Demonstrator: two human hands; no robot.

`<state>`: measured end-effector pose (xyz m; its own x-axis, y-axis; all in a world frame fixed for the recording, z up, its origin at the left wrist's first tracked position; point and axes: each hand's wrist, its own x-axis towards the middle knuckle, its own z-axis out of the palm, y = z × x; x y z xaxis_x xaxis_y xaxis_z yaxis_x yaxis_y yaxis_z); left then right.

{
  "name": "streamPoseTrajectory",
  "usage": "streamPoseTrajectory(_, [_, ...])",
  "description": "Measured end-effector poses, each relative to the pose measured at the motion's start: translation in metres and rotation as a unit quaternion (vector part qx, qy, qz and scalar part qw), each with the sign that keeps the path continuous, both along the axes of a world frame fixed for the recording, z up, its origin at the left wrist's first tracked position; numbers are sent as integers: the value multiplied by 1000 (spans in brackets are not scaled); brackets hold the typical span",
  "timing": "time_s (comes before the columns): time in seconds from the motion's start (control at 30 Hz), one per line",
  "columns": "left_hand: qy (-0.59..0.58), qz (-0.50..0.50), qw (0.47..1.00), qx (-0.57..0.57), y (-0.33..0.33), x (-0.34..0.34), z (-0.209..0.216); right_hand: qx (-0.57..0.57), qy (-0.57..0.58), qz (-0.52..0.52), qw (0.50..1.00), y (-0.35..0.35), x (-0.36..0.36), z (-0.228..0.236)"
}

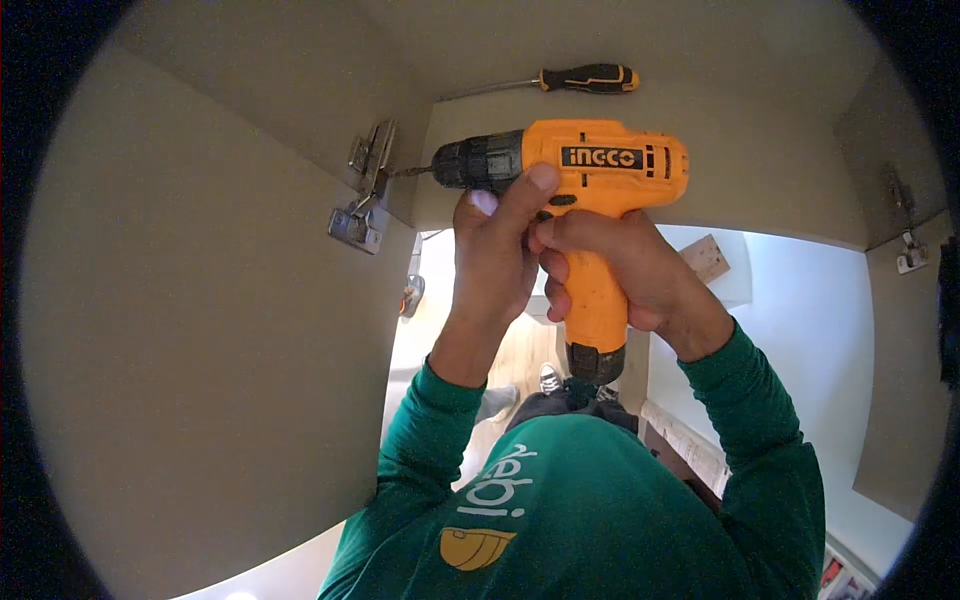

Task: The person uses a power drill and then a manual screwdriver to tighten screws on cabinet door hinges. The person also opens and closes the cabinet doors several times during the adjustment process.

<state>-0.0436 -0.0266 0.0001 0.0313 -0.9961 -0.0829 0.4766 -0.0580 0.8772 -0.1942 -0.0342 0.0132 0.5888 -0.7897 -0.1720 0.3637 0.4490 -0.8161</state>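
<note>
An orange and black cordless drill (pixel 620 170) lies sideways in my hands, its chuck pointing left. My right hand (pixel 640 260) is wrapped round its grip, near the trigger. Under the front of the body, my left hand (pixel 495 245) supports the drill, its thumb pressed against the orange housing. A thin bit (pixel 408 172) sticks out of the chuck and reaches to the metal hinge (pixel 375 165) on the cabinet's left side wall; whether the tip touches a screw is too small to tell. The hinge's cup end (pixel 355 228) sits on the open left door (pixel 200 300).
A screwdriver (pixel 590 79) with a black and yellow handle lies on the cabinet panel beyond the drill. Another hinge (pixel 910 252) joins the right side wall and the right door (pixel 905 400). Below are the floor, my shoes (pixel 550 378) and a small wooden piece (pixel 705 258).
</note>
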Motion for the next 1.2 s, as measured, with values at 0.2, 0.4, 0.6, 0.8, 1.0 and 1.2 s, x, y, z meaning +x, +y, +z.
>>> streamPoseTrajectory(0.2, [-22, -3, 1000, 4, 1, -1, 0, -10, -6, -4, 1000, -3, -1, -2])
streamPoseTrajectory(0.4, [2, 9, 1000, -9, 4, -1, -5, -23, -5, 4, 1000, -2, 1, -5])
streamPoseTrajectory(0.6, [-26, 25, 999, 6, 5, -1, -3, -21, -15, -7, 1000, -1, 5, -5])
streamPoseTrajectory(0.8, [-59, 11, 998, 2, 5, 5, 3, -5, -26, -10, 1000, 3, 8, -5])
streamPoseTrajectory(1.0, [236, 7, 967, -95, -4, 14, -9, 33, 1, -46, 998, 9, 9, -3])
streamPoseTrajectory(1.2, [263, 146, 936, -180, -8, 36, -14, 22, -35, -44, 998, 10, 8, -9])
